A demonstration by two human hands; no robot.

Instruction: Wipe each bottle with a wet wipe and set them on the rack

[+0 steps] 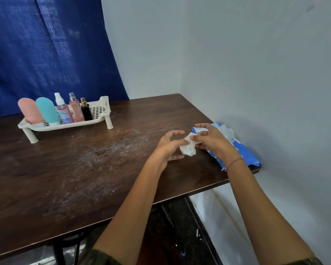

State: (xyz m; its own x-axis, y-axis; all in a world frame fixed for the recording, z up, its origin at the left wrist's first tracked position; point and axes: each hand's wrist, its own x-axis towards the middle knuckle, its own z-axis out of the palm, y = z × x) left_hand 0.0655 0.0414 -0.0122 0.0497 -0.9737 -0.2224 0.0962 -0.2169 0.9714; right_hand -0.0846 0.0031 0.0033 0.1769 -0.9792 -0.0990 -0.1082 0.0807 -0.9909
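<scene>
From the head view, a crumpled wet wipe (pixel 187 148) is pinched between the left hand (pixel 168 147) and the right hand (pixel 211 139) above the dark desk (pixel 84 169). A blue wipe pack (pixel 243 150) lies at the desk's right edge. Five bottles (pixel 62 110) are stood on the white rack (pixel 65 125), far left.

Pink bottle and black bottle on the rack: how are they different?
The pink bottle is fat, with a rounded top; the black bottle is thin, with a gold sprayer. The pink bottle is leftmost in the row, the black bottle rightmost. Both stand in the white rack.
</scene>
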